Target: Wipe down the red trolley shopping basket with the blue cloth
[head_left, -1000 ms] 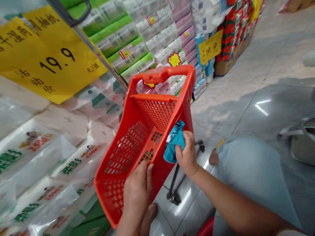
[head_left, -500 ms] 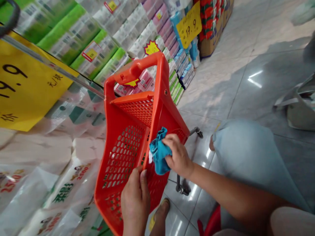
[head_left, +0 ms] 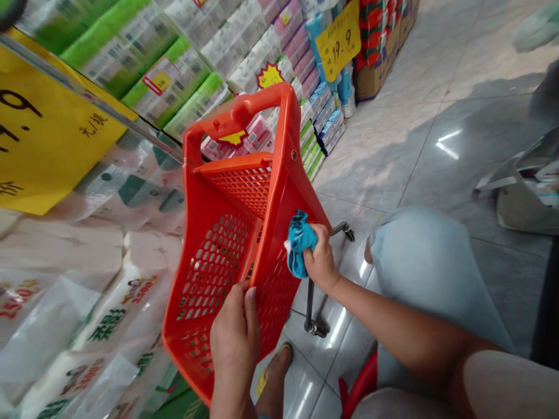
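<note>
A red plastic shopping cart [head_left: 279, 192] with lattice sides stands in front of me, and its basket holds nothing that I can see. My left hand [head_left: 234, 334] grips the cart's near top rim, thumb on the outside. In my right hand [head_left: 321, 256] is a crumpled blue cloth [head_left: 300, 241], bunched between the fingers. That hand is beside the cart's outer side wall, below the rim; whether the cloth touches the wall is hard to tell.
Stacked tissue packs [head_left: 174, 87] and large bagged paper rolls [head_left: 117, 302] line the left. Yellow price signs [head_left: 338, 43] hang there. A cart caster [head_left: 315, 329] rests on the grey tiles. A bag [head_left: 528, 192] lies at the right, near my bent knee [head_left: 419, 256].
My right hand has moved the cloth away from the top rim, to the right and slightly up in view, along the outer wall. The left hand keeps its hold on the rim.
</note>
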Demonstrator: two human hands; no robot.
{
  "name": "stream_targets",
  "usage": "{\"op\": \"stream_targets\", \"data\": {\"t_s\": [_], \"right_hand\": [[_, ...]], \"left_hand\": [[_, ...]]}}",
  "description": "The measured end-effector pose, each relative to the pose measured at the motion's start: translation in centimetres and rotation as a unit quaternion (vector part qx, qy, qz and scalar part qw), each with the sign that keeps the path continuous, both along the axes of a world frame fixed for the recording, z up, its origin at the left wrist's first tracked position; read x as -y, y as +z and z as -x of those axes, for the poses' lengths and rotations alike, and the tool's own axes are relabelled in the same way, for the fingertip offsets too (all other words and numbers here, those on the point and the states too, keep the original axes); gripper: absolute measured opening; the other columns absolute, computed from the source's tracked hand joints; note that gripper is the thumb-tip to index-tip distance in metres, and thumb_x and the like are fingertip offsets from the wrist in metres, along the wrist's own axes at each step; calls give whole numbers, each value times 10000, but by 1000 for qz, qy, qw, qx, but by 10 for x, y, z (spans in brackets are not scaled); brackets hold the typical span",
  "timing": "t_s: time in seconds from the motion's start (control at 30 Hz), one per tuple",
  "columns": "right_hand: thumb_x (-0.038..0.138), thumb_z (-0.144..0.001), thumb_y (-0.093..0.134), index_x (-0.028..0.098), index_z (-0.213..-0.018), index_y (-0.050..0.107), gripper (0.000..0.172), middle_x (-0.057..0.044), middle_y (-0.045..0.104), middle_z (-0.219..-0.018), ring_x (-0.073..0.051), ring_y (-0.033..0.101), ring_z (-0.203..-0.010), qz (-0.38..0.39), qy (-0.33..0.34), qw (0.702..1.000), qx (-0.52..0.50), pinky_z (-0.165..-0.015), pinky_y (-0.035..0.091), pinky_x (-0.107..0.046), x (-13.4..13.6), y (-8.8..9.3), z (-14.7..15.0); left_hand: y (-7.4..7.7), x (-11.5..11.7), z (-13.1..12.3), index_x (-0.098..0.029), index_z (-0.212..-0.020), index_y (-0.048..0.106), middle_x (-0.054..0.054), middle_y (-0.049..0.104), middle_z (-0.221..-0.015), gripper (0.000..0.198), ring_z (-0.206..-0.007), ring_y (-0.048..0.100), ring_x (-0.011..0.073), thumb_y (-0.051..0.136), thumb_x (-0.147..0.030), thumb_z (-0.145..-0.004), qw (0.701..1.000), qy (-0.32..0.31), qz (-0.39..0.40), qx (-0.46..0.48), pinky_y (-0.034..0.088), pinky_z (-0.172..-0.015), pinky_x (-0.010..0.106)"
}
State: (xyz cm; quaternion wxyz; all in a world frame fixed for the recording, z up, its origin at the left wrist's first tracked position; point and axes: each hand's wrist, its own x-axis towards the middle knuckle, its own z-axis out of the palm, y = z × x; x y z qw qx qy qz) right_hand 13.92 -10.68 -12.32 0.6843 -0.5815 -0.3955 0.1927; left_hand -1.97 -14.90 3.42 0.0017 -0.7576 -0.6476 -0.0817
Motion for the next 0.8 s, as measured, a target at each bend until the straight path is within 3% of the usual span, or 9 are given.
{"op": "stream_targets", "data": {"t_s": [0.1, 0.3, 0.53, 0.7, 0.8], "right_hand": [[215, -909, 420, 191, -1328, 401, 420, -157, 550, -1222, -254, 568, -1142, 58, -59, 995, -52, -1019, 492, -505, -5, -18, 1], [183, -820, 512, 197, -1281, 480, 462, -135, 550, -1244, -247, 558, -1216, 4, 64, 998, 2, -1086, 461, -446, 21, -13, 26], [199, -854, 400, 190, -1297, 390, 444, -147, 552, -1215, -243, 567, -1160, 130, -38, 987, -87, -1055, 460, -502, -2, -58, 11], [202, -814, 465, 184, -1293, 443, 480, -139, 590, -1227, -242, 597, -1162, 133, 19, 988, -82, -1044, 486, -446, 16, -48, 31], [199, -804, 492, 171, -1272, 474, 468, -145, 610, -1223, -243, 602, -1162, 139, 44, 986, -79, -1054, 480, -428, 24, -41, 28]], "left_hand": [[-6, -1, 1, -237, -1025, 643, 9, 731, -819, 316, -676, 683, 154, 397, -435, -1009, 1000, -2, -13, 11, 407, -577, 221], [-10, -2, 1, -224, -1053, 651, 16, 718, -802, 321, -656, 654, 152, 400, -418, -1009, 1000, 3, -24, 10, 367, -573, 230], [-5, -3, -6, -213, -979, 630, 17, 697, -765, 273, -640, 635, 149, 415, -380, -1003, 999, 29, 3, -17, 343, -565, 221], [-1, -4, -10, -215, -996, 622, 22, 704, -785, 267, -673, 654, 160, 408, -372, -1011, 999, 29, 6, -21, 350, -580, 223], [3, -2, -12, -217, -1040, 624, 30, 717, -830, 275, -725, 674, 167, 396, -369, -1019, 999, 23, 24, -19, 371, -609, 225]]}}
